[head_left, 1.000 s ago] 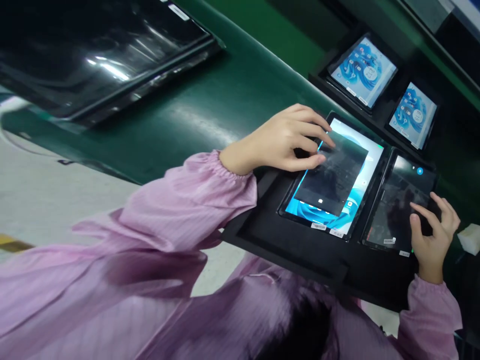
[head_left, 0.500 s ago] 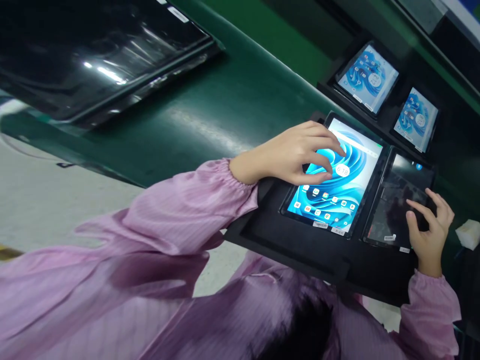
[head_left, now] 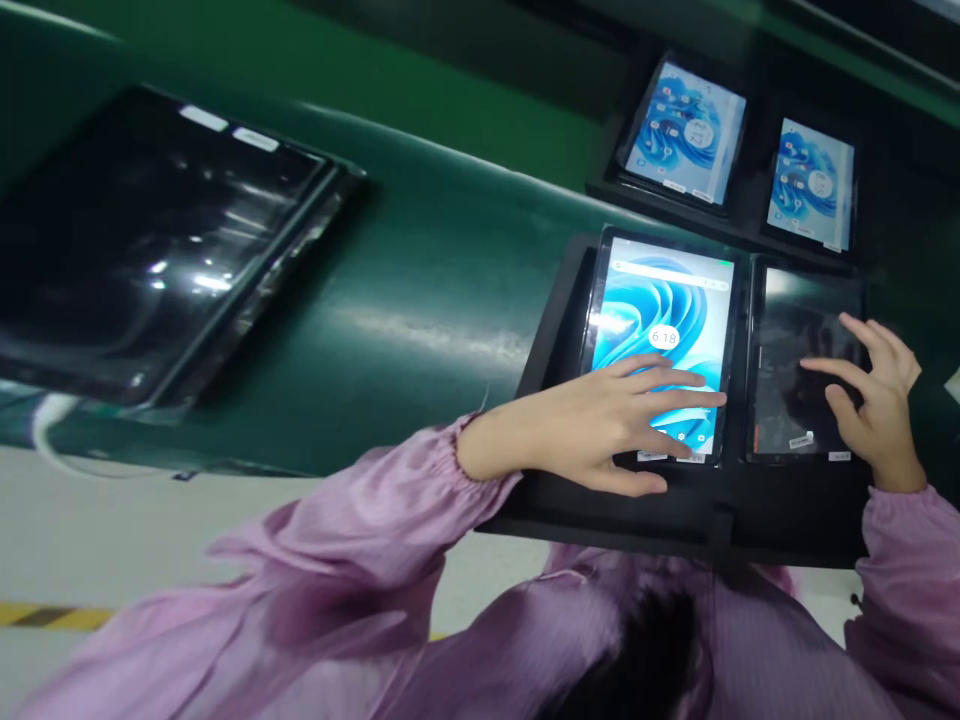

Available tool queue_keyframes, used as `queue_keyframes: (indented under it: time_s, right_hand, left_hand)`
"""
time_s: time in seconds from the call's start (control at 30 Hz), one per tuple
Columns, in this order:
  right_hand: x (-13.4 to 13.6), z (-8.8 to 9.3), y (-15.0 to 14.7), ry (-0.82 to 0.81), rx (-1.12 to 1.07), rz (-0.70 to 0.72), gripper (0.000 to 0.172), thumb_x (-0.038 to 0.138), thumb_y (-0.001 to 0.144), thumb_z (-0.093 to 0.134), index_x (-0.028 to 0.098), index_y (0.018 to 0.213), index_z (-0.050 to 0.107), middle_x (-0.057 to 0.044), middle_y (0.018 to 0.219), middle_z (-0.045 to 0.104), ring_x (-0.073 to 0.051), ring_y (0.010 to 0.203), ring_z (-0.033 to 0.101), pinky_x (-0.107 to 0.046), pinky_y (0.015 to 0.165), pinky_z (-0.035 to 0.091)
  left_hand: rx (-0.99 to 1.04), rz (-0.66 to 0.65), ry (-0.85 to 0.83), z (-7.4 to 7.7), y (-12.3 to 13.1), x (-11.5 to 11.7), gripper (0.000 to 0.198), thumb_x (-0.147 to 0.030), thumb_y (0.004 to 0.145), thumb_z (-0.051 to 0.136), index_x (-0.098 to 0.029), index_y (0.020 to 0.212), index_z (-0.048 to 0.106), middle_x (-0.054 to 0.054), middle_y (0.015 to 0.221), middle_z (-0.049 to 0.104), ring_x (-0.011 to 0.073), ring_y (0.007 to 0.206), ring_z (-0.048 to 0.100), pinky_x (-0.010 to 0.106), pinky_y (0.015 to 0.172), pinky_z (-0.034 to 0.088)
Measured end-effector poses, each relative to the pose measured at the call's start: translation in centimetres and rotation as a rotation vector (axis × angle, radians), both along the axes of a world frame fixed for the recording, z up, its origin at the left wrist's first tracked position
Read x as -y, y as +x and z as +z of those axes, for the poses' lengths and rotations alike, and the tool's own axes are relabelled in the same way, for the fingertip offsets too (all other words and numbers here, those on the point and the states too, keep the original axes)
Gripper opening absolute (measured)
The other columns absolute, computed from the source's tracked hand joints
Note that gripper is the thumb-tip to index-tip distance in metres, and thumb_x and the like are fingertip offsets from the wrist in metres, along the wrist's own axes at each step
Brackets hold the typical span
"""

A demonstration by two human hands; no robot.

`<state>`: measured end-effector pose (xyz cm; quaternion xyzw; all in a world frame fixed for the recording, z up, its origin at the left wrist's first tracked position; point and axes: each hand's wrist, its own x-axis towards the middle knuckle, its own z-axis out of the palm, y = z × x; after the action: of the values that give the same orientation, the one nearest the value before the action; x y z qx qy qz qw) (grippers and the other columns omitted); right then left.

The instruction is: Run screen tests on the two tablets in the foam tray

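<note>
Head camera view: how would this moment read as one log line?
left hand: fingers spread on lit blue-screen tablet | right hand: fingers on dark-screen tablet | both tablets in black foam tray

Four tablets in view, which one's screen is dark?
The dark tablet under the right hand, in the near tray. The other three show blue wallpaper.

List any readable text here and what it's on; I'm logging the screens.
"6:18": clock on the lit tablet under the left hand.
White stickers at that tablet's bottom edge: too small.
Dark tablet under the right hand: nothing legible.
Two far tablets: blurred.
</note>
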<state>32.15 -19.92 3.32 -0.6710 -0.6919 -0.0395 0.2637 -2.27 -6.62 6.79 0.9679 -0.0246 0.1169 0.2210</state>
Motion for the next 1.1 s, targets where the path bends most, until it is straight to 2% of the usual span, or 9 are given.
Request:
queue_keyframes:
  time_s: [0.1, 0.2, 0.33, 0.53, 0.73, 0.87, 1.0, 1.1]
  right_hand:
    - [-0.5, -0.7, -0.1, -0.074, 0.016, -0.156, 0.053, 0.021, 0.094, 0.045, 0.031, 0.140, 0.071, -0.008, 0.170, 0.042, -0.039, 0.156, 0.037, -0.076, 0.123, 0.026]
    - [-0.8, -1.5, 0.1, -0.082, 0.019, -0.284, 0.066, 0.016, 0.089, 0.045, 0.031, 0.151, 0.062, -0.009, 0.174, 0.034, -0.040, 0.159, 0.032, -0.080, 0.124, 0.019]
    - [-0.9, -2.1, 0.4, -0.067, -0.014, -0.319, 0.062, 0.019, 0.094, 0.042, 0.033, 0.151, 0.061, -0.008, 0.175, 0.032, -0.040, 0.161, 0.028, -0.081, 0.125, 0.016]
    - [-0.6, -1.8, 0.3, 0.000, -0.051, -0.331, 0.051, 0.030, 0.105, 0.038, 0.030, 0.152, 0.059, -0.011, 0.172, 0.036, -0.040, 0.158, 0.033, -0.076, 0.125, 0.022]
    - [-0.1, -0.9, 0.0, 0.082, -0.097, -0.247, 0.048, 0.039, 0.109, 0.033, 0.033, 0.142, 0.068, -0.008, 0.167, 0.042, -0.039, 0.153, 0.038, -0.068, 0.122, 0.032]
    - [0.0, -0.8, -0.6, 0.064, -0.044, -0.117, 0.047, 0.043, 0.108, 0.035, 0.032, 0.134, 0.073, -0.006, 0.168, 0.040, -0.040, 0.153, 0.038, -0.065, 0.122, 0.032]
    - [-0.1, -0.8, -1.6, 0.037, 0.007, -0.012, 0.050, 0.047, 0.107, 0.034, 0.031, 0.126, 0.077, -0.004, 0.167, 0.043, -0.038, 0.154, 0.039, -0.063, 0.124, 0.029]
    - [-0.2, -0.5, -2.2, 0.032, 0.003, 0.018, 0.049, 0.049, 0.107, 0.035, 0.031, 0.120, 0.079, -0.004, 0.164, 0.049, -0.037, 0.153, 0.041, -0.063, 0.125, 0.029]
  left_hand:
    - [-0.023, 0.009, 0.038, 0.0, 0.0, 0.1, 0.030, -0.046, 0.106, 0.066, -0.027, 0.123, 0.082, 0.013, 0.160, 0.058, 0.0358, 0.144, 0.058, 0.054, 0.126, 0.036]
    - [-0.029, 0.008, 0.090, -0.1, 0.1, 0.3, 0.034, -0.048, 0.106, 0.065, -0.025, 0.125, 0.080, 0.015, 0.164, 0.053, 0.0378, 0.143, 0.058, 0.056, 0.125, 0.037]
    - [-0.054, 0.001, 0.167, -0.4, 0.4, 0.4, 0.040, -0.052, 0.106, 0.065, -0.026, 0.134, 0.075, 0.016, 0.167, 0.048, 0.0383, 0.142, 0.059, 0.056, 0.124, 0.039]
    - [-0.043, 0.013, 0.252, -0.4, 0.5, 0.2, 0.046, -0.061, 0.106, 0.061, -0.025, 0.131, 0.075, 0.016, 0.164, 0.053, 0.0380, 0.140, 0.060, 0.055, 0.121, 0.041]
    - [0.261, 0.105, 0.283, 0.0, -0.3, -0.8, 0.035, -0.050, 0.111, 0.049, -0.029, 0.121, 0.076, 0.011, 0.147, 0.069, 0.0301, 0.128, 0.067, 0.047, 0.109, 0.050]
    - [0.351, 0.182, 0.296, -0.4, -0.8, -1.7, 0.030, -0.048, 0.107, 0.053, -0.029, 0.111, 0.076, 0.010, 0.141, 0.072, 0.0311, 0.127, 0.067, 0.048, 0.102, 0.051]
    - [0.264, 0.113, 0.223, -0.4, -0.7, -1.8, 0.031, -0.048, 0.107, 0.057, -0.029, 0.106, 0.081, 0.009, 0.146, 0.069, 0.0328, 0.126, 0.066, 0.049, 0.104, 0.050]
    - [0.122, 0.055, 0.168, -0.3, -0.2, -1.0, 0.034, -0.053, 0.108, 0.058, -0.030, 0.115, 0.082, 0.011, 0.156, 0.062, 0.0349, 0.134, 0.061, 0.051, 0.112, 0.048]
